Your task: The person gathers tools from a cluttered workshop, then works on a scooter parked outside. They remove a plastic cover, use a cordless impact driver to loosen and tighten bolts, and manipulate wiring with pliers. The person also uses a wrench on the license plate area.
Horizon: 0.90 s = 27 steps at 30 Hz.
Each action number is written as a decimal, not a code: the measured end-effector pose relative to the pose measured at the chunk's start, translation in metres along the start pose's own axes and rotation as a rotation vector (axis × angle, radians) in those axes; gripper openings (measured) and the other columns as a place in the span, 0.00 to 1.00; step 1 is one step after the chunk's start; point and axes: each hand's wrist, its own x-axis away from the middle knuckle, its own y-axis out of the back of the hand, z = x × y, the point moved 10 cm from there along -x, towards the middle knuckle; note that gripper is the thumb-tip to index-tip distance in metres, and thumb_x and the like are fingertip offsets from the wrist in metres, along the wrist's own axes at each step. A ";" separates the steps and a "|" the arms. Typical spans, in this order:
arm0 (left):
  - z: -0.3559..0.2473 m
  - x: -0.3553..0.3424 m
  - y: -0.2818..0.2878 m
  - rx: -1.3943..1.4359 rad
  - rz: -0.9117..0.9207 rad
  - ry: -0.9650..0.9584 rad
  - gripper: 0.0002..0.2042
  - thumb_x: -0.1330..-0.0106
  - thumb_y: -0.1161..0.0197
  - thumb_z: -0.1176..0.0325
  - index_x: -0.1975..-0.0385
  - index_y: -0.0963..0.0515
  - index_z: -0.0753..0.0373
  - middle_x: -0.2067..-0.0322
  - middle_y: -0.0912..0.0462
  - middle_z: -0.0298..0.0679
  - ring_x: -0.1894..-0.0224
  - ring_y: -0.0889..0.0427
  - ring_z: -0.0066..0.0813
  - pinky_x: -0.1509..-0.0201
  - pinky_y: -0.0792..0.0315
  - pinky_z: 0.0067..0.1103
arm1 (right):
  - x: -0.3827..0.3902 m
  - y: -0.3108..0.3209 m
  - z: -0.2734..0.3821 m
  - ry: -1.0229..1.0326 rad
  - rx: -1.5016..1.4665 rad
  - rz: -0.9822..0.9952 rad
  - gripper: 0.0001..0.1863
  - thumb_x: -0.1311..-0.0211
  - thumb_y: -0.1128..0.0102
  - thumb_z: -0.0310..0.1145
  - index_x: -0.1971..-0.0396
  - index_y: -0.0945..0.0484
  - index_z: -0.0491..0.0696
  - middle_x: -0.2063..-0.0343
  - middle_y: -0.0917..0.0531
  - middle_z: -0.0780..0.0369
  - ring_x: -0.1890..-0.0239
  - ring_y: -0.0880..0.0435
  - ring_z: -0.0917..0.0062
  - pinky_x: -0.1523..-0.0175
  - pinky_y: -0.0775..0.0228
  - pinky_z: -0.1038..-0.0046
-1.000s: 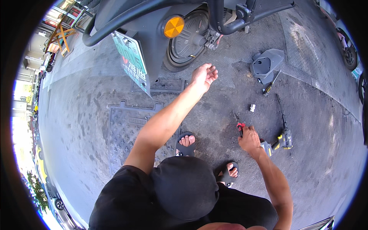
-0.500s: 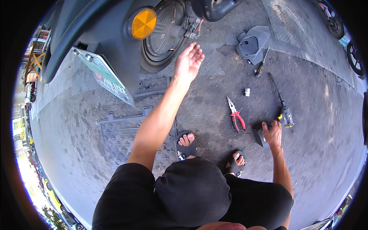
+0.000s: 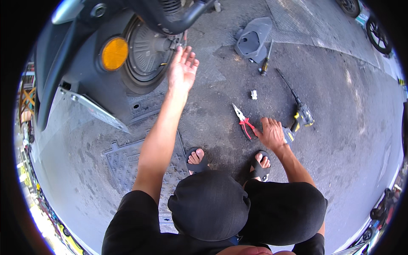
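The right hand (image 3: 271, 134) has come off the power tool's (image 3: 300, 119) grip, where it lay half a second ago, and now hovers low over the ground with fingers loosely spread, holding nothing; its fingertips sit just beside the red-handled pliers (image 3: 243, 122), at about nine o'clock of the hand. The pliers have stayed flat on the asphalt (image 3: 340, 106), so they look like the thing now being reached for. The power tool lies at two o'clock of that hand, near it.

The left hand (image 3: 182, 70), fully open and empty, has moved up to the scooter's rear wheel hub (image 3: 146, 53), its fingertips close to the axle at twelve o'clock; whether they touch I cannot tell. Farther out, a screwdriver (image 3: 265, 63) and a grey plastic cover (image 3: 254, 40) lie at one o'clock.
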 end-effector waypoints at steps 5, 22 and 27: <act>0.068 0.101 0.041 -0.247 0.063 0.216 0.14 0.21 0.36 0.56 0.49 0.18 0.61 0.58 0.12 0.36 0.59 0.15 0.24 0.55 0.20 0.25 | -0.011 -0.030 0.051 0.148 0.049 0.178 0.31 0.41 0.23 0.48 0.48 0.27 0.42 0.55 0.17 0.51 0.48 0.15 0.54 0.41 0.27 0.55; -0.017 0.480 0.226 -0.757 -0.180 0.896 0.20 0.21 0.36 0.55 0.43 0.19 0.67 0.54 0.13 0.39 0.51 0.15 0.26 0.45 0.23 0.26 | 0.000 -0.001 0.027 0.316 0.063 -0.030 0.23 0.46 0.27 0.30 0.52 0.27 0.39 0.42 0.26 0.45 0.38 0.27 0.46 0.34 0.32 0.47; -0.109 0.501 0.219 -1.108 -0.254 0.502 0.15 0.22 0.35 0.64 0.45 0.19 0.69 0.55 0.13 0.42 0.51 0.14 0.31 0.44 0.22 0.27 | 0.010 0.000 0.111 0.550 -0.115 0.035 0.13 0.44 0.32 0.24 0.60 0.23 0.40 0.54 0.20 0.49 0.40 0.25 0.47 0.32 0.33 0.48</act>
